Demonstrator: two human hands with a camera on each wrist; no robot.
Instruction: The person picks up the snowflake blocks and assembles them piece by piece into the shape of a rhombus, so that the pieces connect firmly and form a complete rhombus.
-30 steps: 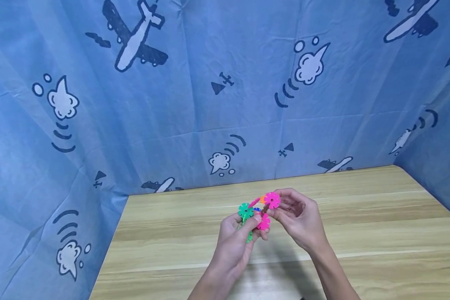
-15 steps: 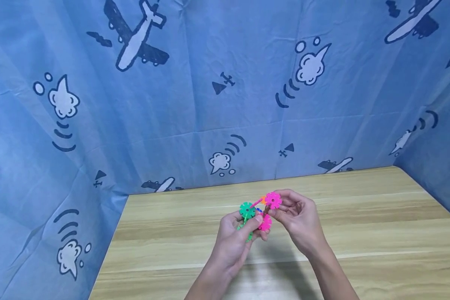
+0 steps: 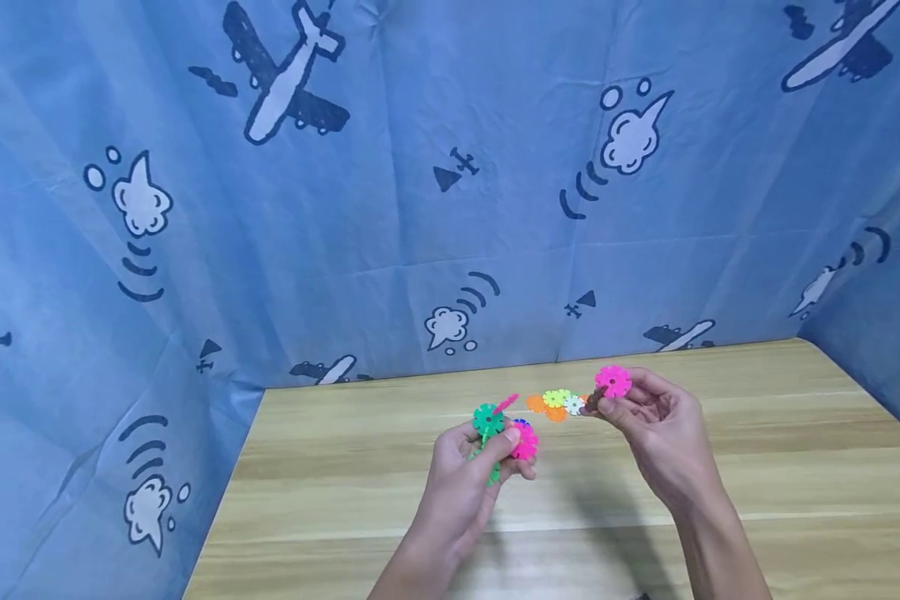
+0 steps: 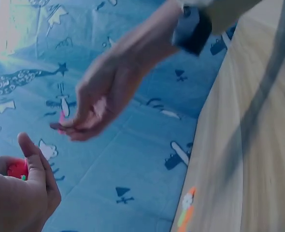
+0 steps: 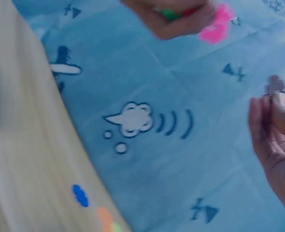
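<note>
Left hand [image 3: 468, 467]: the fingers are curled, with the thumb pressed on a cluster of notched discs [image 3: 525, 442]. The cluster is raised above the table [image 3: 345, 500]. In the head view, a green disc [image 3: 482, 413] sits at the hand's 1 o'clock; a pink disc seen edge-on [image 3: 506, 404] projects from it toward 2 o'clock.

Right hand [image 3: 663, 425]: thumb and fingers are pinched on a pair of discs, at the hand's 10 o'clock. The pair comprises a brown disc [image 3: 594, 400] and a flat-facing pink disc [image 3: 612, 381]; they appear joined, but the joint is too small to verify. The two hands are apart, and the pair does not touch the cluster.

Loose stock: orange, yellow and white discs [image 3: 555, 398] lie on the table at the left hand's 2 o'clock. The right wrist view also shows a blue disc [image 5: 80, 195] near them.

Step in hand, by judgement: assembly of discs, with the pair separate from the cluster. Next move, if the parts are to be joined: hold the cluster steady, align slot to slot, then press.
</note>
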